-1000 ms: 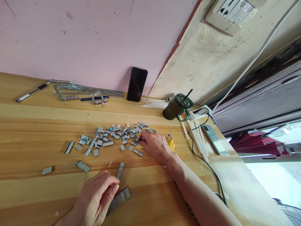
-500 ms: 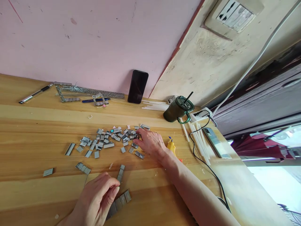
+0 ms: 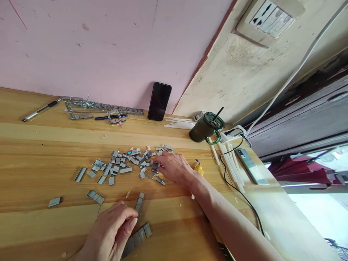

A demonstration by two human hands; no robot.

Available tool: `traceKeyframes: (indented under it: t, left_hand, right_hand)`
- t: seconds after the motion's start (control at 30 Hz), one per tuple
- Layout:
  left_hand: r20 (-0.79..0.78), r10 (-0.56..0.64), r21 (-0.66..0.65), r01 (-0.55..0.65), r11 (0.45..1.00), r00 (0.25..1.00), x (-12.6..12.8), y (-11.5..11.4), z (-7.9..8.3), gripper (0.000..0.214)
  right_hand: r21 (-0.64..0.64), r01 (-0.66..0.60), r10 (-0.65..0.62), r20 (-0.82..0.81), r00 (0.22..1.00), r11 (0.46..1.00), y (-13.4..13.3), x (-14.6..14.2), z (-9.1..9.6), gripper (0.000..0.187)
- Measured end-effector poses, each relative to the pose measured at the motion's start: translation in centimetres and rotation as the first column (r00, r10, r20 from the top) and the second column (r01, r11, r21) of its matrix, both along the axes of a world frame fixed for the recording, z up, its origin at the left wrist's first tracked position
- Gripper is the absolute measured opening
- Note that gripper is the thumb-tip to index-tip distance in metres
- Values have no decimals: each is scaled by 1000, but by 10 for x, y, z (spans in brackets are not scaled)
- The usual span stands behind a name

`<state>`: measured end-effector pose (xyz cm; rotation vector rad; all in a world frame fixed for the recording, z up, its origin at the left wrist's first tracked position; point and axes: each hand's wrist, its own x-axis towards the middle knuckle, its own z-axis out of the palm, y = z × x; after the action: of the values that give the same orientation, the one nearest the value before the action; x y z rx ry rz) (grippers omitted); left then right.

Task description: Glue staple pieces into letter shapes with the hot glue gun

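My left hand (image 3: 108,230) is closed in a pinch at the near end of a narrow strip of grey metal pieces (image 3: 140,203). A wider strip of grey metal pieces (image 3: 140,235) lies partly under this hand. Left of it is a short row of metal pieces (image 3: 95,197), with a thin wire running from it towards the hand. My right hand (image 3: 175,166) reaches into the right end of a pile of small grey metal pieces (image 3: 133,159). Its thumb and forefinger are apart among the pieces, and the other fingers are partly hidden.
A yellow glue gun (image 3: 199,169) lies partly behind my right forearm. Further right are white sticks (image 3: 231,166), a black cable (image 3: 224,170) and a phone (image 3: 250,166). A green cup (image 3: 205,127), an upright phone (image 3: 160,101) and thin metal rods (image 3: 108,105) are along the wall.
My right hand has moved slightly left and deeper into the pile, shifting a few pieces. My left hand keeps its pinch almost in place.
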<state>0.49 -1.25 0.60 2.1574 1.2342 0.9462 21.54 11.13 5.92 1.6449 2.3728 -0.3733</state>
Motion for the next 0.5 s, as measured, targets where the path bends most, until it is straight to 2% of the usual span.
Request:
traceKeyframes:
  t: [0.17,0.5]
  left_hand:
    - [-14,0,4,0,1000,1000,-2,1,-1,24]
    - [-29,5,-13,-6,1000,1000,0,0,1,26]
  right_hand:
    - [24,81,-81,-15,997,996,5,11,-1,17]
    - [28,170,-160,-220,962,985,15,24,-5,18]
